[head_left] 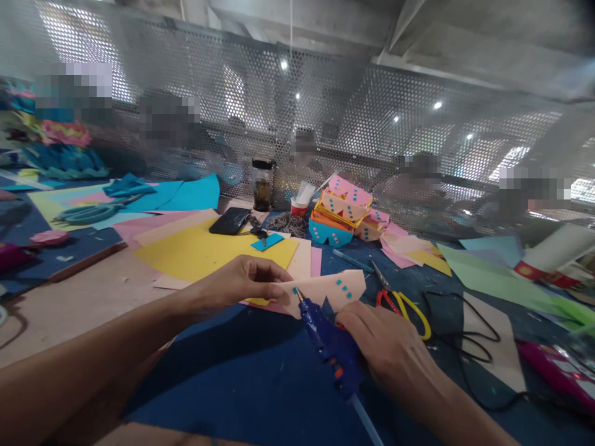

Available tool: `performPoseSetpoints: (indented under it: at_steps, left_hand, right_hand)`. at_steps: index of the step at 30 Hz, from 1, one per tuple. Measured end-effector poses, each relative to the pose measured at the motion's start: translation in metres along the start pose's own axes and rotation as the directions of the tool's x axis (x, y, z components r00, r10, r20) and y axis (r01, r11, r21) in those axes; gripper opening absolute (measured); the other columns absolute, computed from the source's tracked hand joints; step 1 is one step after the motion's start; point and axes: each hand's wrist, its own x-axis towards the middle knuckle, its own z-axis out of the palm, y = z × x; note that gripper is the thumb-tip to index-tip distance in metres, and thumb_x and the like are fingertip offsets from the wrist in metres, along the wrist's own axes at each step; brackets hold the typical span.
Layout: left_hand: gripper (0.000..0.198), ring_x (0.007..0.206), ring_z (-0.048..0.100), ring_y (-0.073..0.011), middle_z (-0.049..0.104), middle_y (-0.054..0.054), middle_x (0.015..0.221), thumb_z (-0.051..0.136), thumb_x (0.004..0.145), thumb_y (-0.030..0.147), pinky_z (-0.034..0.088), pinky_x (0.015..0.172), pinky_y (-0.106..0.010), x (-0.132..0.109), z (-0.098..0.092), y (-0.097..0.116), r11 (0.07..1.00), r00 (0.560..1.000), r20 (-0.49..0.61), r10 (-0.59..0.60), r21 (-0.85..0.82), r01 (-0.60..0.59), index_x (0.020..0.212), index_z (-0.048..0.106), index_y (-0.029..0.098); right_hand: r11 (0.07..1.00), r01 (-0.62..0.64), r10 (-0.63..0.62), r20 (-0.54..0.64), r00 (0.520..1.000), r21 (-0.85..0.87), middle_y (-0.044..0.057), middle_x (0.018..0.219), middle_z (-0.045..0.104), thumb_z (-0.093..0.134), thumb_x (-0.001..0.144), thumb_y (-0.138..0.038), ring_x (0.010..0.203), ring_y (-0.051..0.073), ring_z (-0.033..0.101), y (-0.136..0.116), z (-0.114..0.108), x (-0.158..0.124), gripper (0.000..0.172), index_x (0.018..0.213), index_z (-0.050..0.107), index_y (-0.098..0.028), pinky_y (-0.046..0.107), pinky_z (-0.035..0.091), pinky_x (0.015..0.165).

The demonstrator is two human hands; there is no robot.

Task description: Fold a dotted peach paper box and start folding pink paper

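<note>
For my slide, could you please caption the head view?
Left hand holds a pink paper piece while right hand points a blue glue gun at it.

On my blue work mat (pixel 260 384) — red-and-yellow scissors (pixel 385 288), a black phone (pixel 230 220), a dark jar (pixel 263 184), stacked paper boxes (pixel 341 217) and a yellow sheet (pixel 204 251).

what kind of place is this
Probably a paper-craft workbench: coloured paper sheets cover it, folded paper pieces are stacked, and the right hand holds a blue glue gun to a pink paper piece.
</note>
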Motion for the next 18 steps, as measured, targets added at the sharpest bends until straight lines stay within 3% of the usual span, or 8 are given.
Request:
performPoseSetpoints:
  at_steps: [11,18]
  left_hand:
    - [0.030,0.091,0.072,-0.0200,0.080,-0.003,0.100,0.082,0.079,0.038,0.054,0.086,-0.029,0.0027,-0.0032,-0.0065,1.000,1.000,-0.016,-0.005,-0.029,0.005,0.105,0.078,0.023]
    - [0.032,0.092,0.072,-0.0213,0.079,-0.004,0.099,0.081,0.079,0.040,0.054,0.085,-0.030,0.0020,-0.0024,-0.0036,1.000,1.000,-0.021,-0.006,0.024,0.006,0.105,0.078,0.022]
  right_hand:
    - [0.999,-0.002,0.004,-0.077,0.997,0.033,0.004,0.094,0.068,0.047,0.098,-0.011,0.075,0.018,0.060,-0.0025,-0.0105,0.0032,0.017,0.105,0.059,-0.020,0.030,0.037,0.064]
    - [1.000,-0.002,0.002,-0.020,1.000,0.027,0.004,0.096,0.067,0.046,0.099,-0.010,0.077,0.018,0.060,-0.0022,-0.0026,0.0007,0.018,0.105,0.059,-0.021,0.030,0.039,0.067]
